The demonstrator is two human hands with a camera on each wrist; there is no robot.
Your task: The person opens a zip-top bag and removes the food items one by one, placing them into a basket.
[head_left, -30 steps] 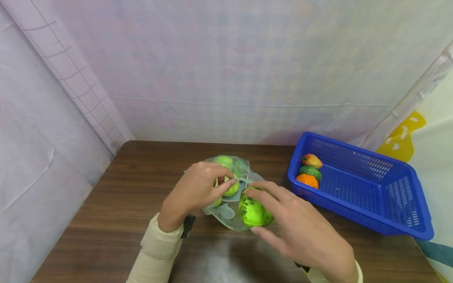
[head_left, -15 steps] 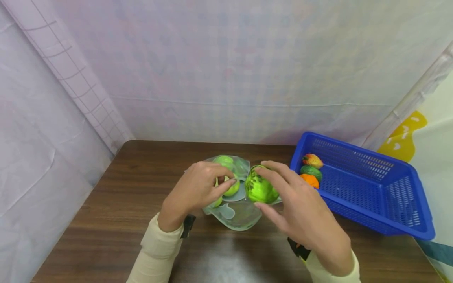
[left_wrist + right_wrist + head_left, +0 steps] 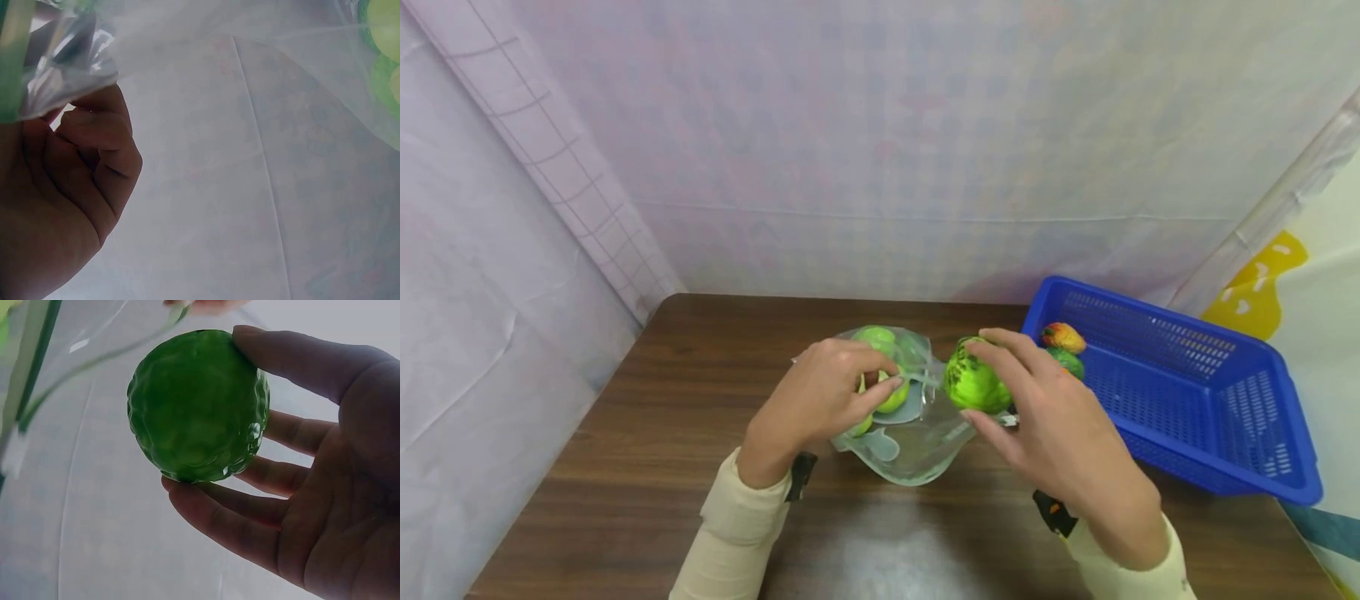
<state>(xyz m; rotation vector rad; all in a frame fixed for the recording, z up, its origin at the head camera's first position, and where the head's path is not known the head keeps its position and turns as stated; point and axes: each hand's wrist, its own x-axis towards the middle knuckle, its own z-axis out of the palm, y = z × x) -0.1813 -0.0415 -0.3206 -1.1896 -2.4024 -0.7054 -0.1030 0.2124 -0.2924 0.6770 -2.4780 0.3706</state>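
My right hand (image 3: pixel 1060 425) holds a bumpy bright green fruit (image 3: pixel 973 379), which looks like a custard apple, between thumb and fingertips. In the right wrist view the green fruit (image 3: pixel 197 406) fills the space between the spread thumb and fingers. A clear zip bag (image 3: pixel 917 454) with a pale green edge lies left of the fruit. My left hand (image 3: pixel 823 392) pinches the bag's edge; in the left wrist view the bag (image 3: pixel 69 69) hangs at the curled fingertips. Inside the bag are several light green round things (image 3: pixel 892 393), partly hidden by the left hand.
At the right of the brown wooden table (image 3: pixel 625 467) stands a blue plastic basket (image 3: pixel 1150 312). A yellow-red fruit (image 3: pixel 1063 337) and a dark green one (image 3: pixel 1066 362) lie in its left end. A patterned cloth (image 3: pixel 865 167) hangs behind the table.
My right hand has moved the green fruit up and to the right, from the bag's front to its right side. The left hand stays on the bag's edge.
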